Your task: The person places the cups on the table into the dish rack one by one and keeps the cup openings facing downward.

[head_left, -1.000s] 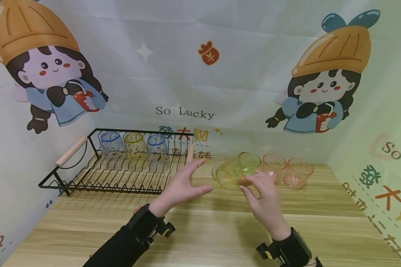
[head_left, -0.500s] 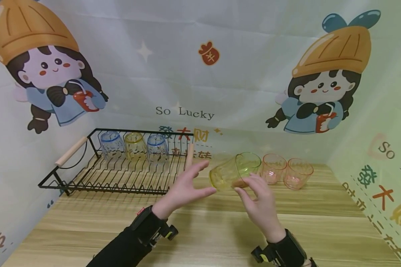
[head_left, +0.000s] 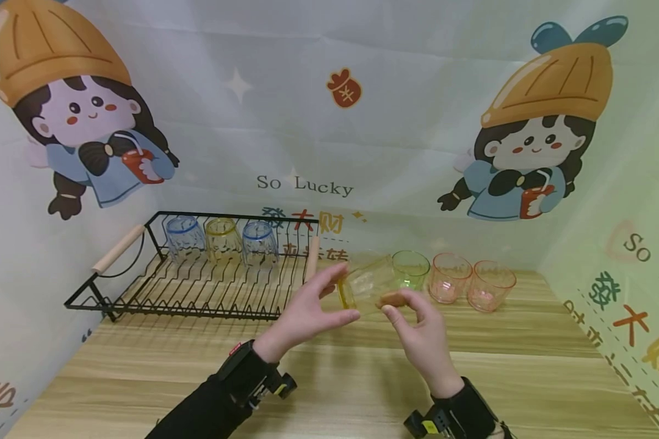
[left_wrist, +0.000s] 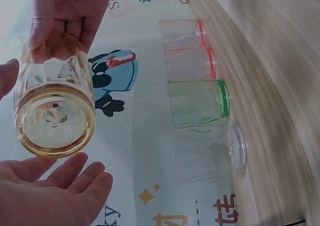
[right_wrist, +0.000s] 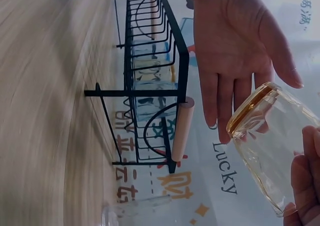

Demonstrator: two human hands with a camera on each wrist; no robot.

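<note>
My right hand (head_left: pixel 425 338) pinches a yellow-tinted drinking glass (head_left: pixel 362 286) near its open end. The glass is tilted almost onto its side above the table, its thick base turned to the left. My left hand (head_left: pixel 303 312) is spread around that base, thumb and fingers apart. In the left wrist view, the base of the yellow glass (left_wrist: pixel 55 121) faces the camera, with the straight left fingers (left_wrist: pixel 75 181) just beneath it. From the right wrist view, the left palm (right_wrist: pixel 232 50) lies open right beside the base.
A black wire dish rack (head_left: pixel 192 314) with wooden handles stands at left, holding upside-down blue (head_left: pixel 183 238), yellow (head_left: pixel 223 241) and blue glasses (head_left: pixel 260 244). At right stand a green glass (head_left: pixel 410 271) and two pink glasses (head_left: pixel 450 277); a clear glass (left_wrist: pixel 205 153) is beside the green one.
My right hand has brought the yellow glass leftward and tipped it further over, away from the green glass. The left hand has shifted slightly right, and its fingers now overlap the glass's base.
</note>
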